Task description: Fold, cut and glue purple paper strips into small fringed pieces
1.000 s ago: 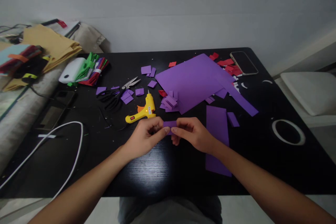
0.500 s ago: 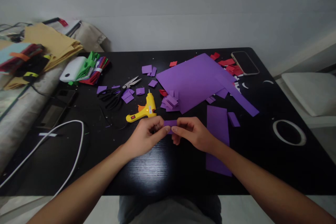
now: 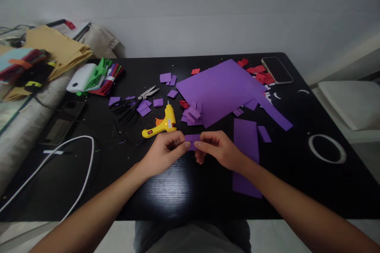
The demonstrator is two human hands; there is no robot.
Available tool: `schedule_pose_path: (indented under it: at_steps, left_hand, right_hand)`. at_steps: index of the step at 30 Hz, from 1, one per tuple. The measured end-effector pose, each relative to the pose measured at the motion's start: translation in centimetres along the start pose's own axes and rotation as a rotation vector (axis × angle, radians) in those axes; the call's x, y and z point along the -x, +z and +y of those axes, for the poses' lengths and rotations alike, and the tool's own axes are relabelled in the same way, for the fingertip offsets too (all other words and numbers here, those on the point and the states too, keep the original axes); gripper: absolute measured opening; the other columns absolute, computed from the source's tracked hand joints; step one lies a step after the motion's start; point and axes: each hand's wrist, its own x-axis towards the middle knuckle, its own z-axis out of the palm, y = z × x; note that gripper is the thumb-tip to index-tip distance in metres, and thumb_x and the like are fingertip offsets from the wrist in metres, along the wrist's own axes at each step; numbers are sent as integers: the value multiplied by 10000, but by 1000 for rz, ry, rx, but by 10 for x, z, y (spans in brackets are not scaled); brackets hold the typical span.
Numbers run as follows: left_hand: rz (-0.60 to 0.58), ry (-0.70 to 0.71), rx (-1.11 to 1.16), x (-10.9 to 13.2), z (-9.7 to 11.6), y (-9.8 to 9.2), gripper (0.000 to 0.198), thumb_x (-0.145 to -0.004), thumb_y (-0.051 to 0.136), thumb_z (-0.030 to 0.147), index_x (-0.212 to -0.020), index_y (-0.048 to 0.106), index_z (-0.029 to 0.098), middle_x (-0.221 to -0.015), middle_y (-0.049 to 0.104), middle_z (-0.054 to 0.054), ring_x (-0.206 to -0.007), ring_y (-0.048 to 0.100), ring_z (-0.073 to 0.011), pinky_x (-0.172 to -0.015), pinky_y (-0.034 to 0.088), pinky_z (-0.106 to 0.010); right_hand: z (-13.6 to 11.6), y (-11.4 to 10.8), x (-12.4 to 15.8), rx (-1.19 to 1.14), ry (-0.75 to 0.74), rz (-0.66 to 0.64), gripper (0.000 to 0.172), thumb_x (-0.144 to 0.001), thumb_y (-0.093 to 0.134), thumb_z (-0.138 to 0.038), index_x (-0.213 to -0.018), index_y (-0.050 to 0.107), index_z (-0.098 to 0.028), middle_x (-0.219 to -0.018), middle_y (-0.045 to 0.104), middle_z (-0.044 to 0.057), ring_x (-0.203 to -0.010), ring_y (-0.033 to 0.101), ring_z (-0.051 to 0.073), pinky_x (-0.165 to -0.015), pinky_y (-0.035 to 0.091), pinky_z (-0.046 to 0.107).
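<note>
Holding, in the head view, a small folded-looking piece of purple paper (image 3: 192, 138) between the left hand (image 3: 164, 152) and the right hand (image 3: 221, 150), above the black wood-grained surface (image 3: 297, 189). Pinching it at its two ends with thumbs and fingers of both, probably in order to make the folds flat and level; leaving its middle uncovered, perhaps for watching the crease. Having a yellow plastic glue gun (image 3: 166, 121) just beyond the left hand, nozzle pointing away, maybe for safety and easy reach. Finding metal scissors with black handles (image 3: 140, 98) farther to the left, blades apart, near loose small purple paper pieces (image 3: 144, 108). Seeing also a small heap of purple paper pieces (image 3: 193, 114) at the edge of a big purple paper sheet (image 3: 219, 89), perhaps gathered against scattering. Noticing a purple paper rectangle (image 3: 245, 138) partly hidden behind the right forearm, probably placed sideways to give free working room.
</note>
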Motion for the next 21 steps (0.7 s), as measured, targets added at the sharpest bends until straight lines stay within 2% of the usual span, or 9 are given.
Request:
schedule_pose_path:
  at_steps: [13,21]
  left_hand:
    - [-12,29,7,2,-2,-1,380,-968,634,405,-689,494,189,-636,410,39,-595,374,-107,-542,305,-236]
    - [13,46,-16,1,-1,-1,374,-955,637,377,-668,487,189,-621,417,38,-589,379,-107,-541,308,-236]
  right_hand:
    - [-1,0,2,45,-30,-38,405,-905,786,-518,-744,690,-160,-665,727,27,-597,685,144,-628,574,288]
    - [0,0,0,27,-41,12,387,-851,844,-513,-753,703,-166,-667,722,12,-589,684,140,-614,567,281]
